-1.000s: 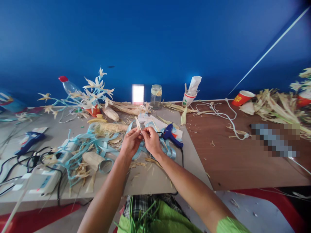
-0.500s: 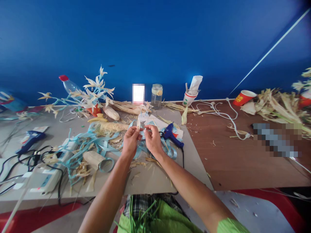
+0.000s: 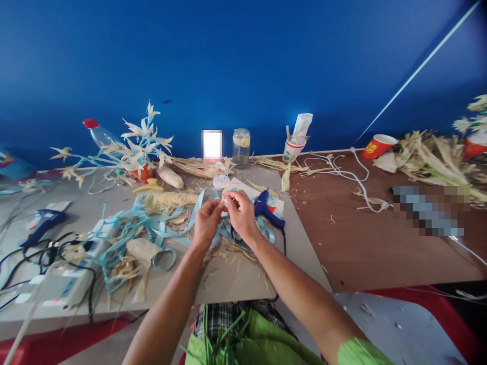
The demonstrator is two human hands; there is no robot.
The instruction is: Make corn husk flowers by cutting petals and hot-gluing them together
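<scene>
Well, the surface (image 3: 243,276) is strewn with husks, and a tangle of blue ribbon (image 3: 152,225) lies left of the hands. A blue glue gun (image 3: 266,209) rests just right of them. The left hand (image 3: 206,223) and right hand (image 3: 239,212) meet above the ribbon, fingertips pinching a small husk piece (image 3: 223,201) together.
</scene>
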